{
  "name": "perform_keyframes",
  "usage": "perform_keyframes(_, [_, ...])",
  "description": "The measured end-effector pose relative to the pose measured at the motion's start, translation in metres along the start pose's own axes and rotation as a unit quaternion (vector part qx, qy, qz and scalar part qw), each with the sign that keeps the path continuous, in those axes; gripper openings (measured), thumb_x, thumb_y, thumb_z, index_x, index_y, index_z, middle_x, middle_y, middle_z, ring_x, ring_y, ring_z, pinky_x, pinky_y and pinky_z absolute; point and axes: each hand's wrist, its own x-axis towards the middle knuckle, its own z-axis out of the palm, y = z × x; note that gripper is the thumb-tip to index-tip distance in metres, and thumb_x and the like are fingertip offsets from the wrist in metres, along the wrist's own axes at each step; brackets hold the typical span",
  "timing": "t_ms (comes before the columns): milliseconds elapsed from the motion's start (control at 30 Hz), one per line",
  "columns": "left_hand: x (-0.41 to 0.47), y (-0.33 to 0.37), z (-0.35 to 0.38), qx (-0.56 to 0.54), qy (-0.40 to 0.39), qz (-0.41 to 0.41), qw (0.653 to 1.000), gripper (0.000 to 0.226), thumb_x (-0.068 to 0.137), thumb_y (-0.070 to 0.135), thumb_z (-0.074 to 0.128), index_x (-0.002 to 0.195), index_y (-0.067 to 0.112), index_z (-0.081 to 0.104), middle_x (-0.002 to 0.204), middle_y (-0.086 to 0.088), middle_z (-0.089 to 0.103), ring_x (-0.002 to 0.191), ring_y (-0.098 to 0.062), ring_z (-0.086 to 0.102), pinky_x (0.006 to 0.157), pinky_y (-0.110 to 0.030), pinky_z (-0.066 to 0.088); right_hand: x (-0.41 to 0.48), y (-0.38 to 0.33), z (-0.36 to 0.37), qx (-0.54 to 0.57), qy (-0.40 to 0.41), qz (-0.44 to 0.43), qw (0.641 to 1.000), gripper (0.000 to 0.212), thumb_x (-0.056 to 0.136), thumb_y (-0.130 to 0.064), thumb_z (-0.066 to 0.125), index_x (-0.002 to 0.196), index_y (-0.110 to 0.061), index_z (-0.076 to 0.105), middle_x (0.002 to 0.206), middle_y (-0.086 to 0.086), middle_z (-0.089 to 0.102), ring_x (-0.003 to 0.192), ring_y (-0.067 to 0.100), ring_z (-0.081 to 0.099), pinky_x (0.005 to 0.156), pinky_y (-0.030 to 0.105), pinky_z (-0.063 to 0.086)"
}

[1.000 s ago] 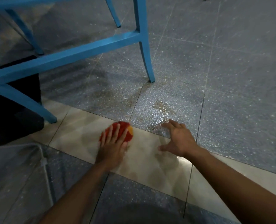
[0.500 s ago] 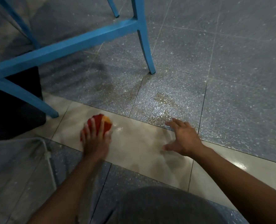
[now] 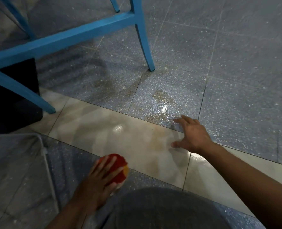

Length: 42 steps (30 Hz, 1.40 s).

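A red and yellow sponge (image 3: 118,169) lies on the wet floor at the near edge of the pale beige tile strip (image 3: 137,139). My left hand (image 3: 99,182) presses down on it with straight, spread fingers. My right hand (image 3: 191,134) rests flat on the floor to the right, fingers spread, where the beige strip meets the grey speckled tiles. A brownish stain (image 3: 161,98) marks the wet grey tile just beyond my right hand.
A blue chair's legs (image 3: 143,43) and crossbar (image 3: 67,38) stand at the upper left, with a dark object (image 3: 13,104) under them. A white wire frame (image 3: 49,171) sits at the lower left. My grey-clad knee (image 3: 161,210) fills the bottom centre.
My left hand has dragged the sponge back toward me and slightly left, from the far edge of the beige strip to its near edge. My right hand stayed planted.
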Motion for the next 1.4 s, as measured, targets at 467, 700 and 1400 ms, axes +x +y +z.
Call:
perform_keyframes(467, [0.141,0.127,-0.057,-0.058,0.078,-0.050,0.994,0.071,0.105,0.057,0.035,0.171,0.037,0.017,0.181,-0.008,0.006,0.166,-0.040,0.011,0.130,-0.064,0.018,-0.004,0.027,0.004,0.015,-0.004,0.031,0.999,0.114,0.065,-0.058,0.089,0.159,-0.030,0.031,0.169,0.005,0.024,0.150,0.034,0.029,0.119,0.048,0.034])
perform_keyframes(700, [0.070,0.064,-0.016,0.041,0.033,0.113,0.992,0.070,0.098,0.062,0.059,0.163,0.041,0.040,0.168,-0.008,0.045,0.145,-0.036,0.056,0.111,-0.055,0.046,0.004,0.048,0.002,0.022,-0.006,0.059,0.998,0.109,0.068,-0.052,0.090,0.158,-0.030,0.032,0.167,0.004,0.027,0.147,0.033,0.032,0.117,0.046,0.037])
perform_keyframes(1400, [0.097,0.187,-0.006,0.068,-0.129,0.258,0.955,0.064,0.113,0.057,0.015,0.170,0.040,-0.010,0.179,0.003,-0.023,0.165,-0.029,-0.021,0.132,-0.063,0.004,0.010,0.094,0.019,0.074,0.034,0.107,0.991,0.072,0.090,-0.016,0.061,0.156,-0.032,0.036,0.164,0.005,0.034,0.142,0.039,0.039,0.114,0.053,0.040])
